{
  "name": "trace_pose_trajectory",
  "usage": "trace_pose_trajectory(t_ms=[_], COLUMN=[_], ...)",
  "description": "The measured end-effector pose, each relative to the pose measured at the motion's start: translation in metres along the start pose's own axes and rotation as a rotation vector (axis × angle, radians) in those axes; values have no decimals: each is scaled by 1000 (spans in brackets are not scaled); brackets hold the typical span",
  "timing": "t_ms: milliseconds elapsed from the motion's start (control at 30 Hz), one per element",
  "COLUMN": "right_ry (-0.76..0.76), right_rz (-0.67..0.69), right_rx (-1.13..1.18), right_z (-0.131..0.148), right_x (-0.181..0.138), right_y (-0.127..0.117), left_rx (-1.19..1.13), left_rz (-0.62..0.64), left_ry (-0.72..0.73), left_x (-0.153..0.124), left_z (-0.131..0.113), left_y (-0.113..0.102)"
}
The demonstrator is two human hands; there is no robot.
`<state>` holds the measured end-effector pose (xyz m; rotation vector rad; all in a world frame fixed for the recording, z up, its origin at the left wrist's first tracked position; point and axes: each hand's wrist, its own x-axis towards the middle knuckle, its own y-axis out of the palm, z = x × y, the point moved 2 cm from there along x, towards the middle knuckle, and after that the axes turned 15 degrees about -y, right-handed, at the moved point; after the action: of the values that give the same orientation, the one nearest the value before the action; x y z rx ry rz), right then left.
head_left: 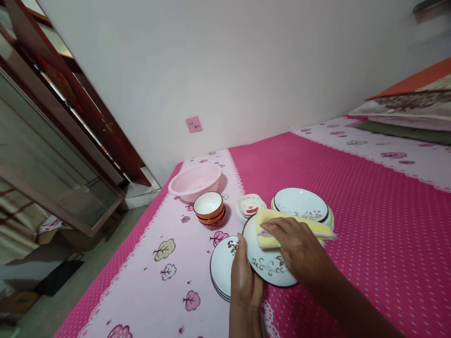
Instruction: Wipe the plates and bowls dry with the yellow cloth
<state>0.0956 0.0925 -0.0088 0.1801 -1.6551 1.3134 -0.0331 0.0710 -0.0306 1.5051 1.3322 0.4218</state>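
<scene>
My left hand point(244, 277) grips the left edge of a white plate point(262, 260) with a dark rim and brown flower pattern, its thumb along the rim. The plate is tilted above the bed cover. Pressed to the plate's upper face is a folded yellow cloth point(266, 241), held under my right hand point(294, 241) with bent fingers. Below and left of the held plate lies a stack of similar plates point(221, 270), partly hidden by my left hand. Behind the cloth sits another stack of plates point(299, 201), next to a pile of small square dishes point(251, 204).
Stacked orange bowls point(209, 209) stand left of the small dishes, with a pink basin point(195, 180) behind them. Everything rests on a pink patterned bed cover point(373, 253). A white wall point(232, 70) bounds the back; folded bedding point(412, 110) lies at far right. The bed's edge drops off left.
</scene>
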Motion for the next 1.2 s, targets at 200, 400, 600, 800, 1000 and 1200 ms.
trace_pose_trajectory(t_ms=[200,400,600,800,1000,1200], right_ry=[37,-119,-171,-64,-85,32], right_rz=[182,18,-88,42,-99,-5], right_rx=[-27,120,373,488,154,11], right_z=[-16,10,44,51,29,-11], right_x=[-10,-28,-19,4,6,-3], right_y=[-5,1,12,20,17,5], left_rx=[-47,-73,-83,-156,-119,-12], left_rz=[-97,-191,-118,-27,-1,44], left_ry=[103,208,27,-34,-11,-14], left_x=[0,-5,-7,-12,-5,1], left_z=[-9,-23,-26,-23,-9,-8], left_y=[-8,-11,-17,-14,-4,-9])
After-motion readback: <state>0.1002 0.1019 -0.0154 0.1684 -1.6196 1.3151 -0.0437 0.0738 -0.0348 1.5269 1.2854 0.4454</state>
